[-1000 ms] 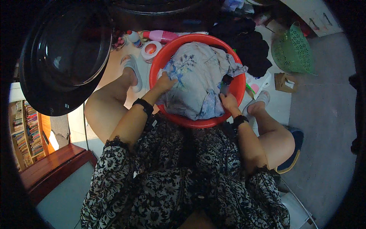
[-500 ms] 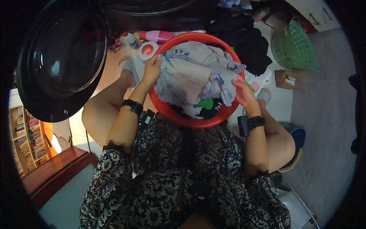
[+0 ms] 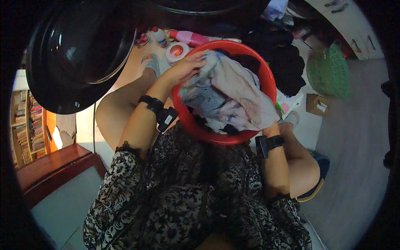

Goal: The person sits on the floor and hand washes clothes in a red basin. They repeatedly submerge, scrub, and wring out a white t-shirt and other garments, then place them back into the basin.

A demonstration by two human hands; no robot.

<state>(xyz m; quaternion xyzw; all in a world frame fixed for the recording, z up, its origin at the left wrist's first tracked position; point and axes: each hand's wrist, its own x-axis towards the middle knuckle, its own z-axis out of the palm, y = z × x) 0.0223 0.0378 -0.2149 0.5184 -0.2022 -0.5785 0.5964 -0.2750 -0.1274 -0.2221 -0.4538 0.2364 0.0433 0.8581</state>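
A pale, thin piece of clothing with blue-grey patterning (image 3: pixel 233 89) spreads over a red plastic basin (image 3: pixel 273 83) between my knees. At its upper left edge, my left hand (image 3: pixel 185 68) pinches the fabric near the basin's rim. Toward the lower right, the cloth drapes over my right hand (image 3: pixel 272 130); only the wrist side shows and its fingers are hidden beneath. Dark clothes (image 3: pixel 235 56) and other laundry lie in the basin under the pale cloth.
Beyond the basin are a pink bottle (image 3: pixel 189 38), a white bottle (image 3: pixel 159 36) and a round white container (image 3: pixel 177 52). A large black basin (image 3: pixel 50 91) stands left. Dark clothes (image 3: pixel 285 62), a green basket (image 3: pixel 329 73) and a small cardboard box (image 3: pixel 316 104) are right.
The cloth, earlier held out between both hands, is now turned and bunched, its right end hanging lower. My right hand has moved down and under it. The view has shifted slightly.
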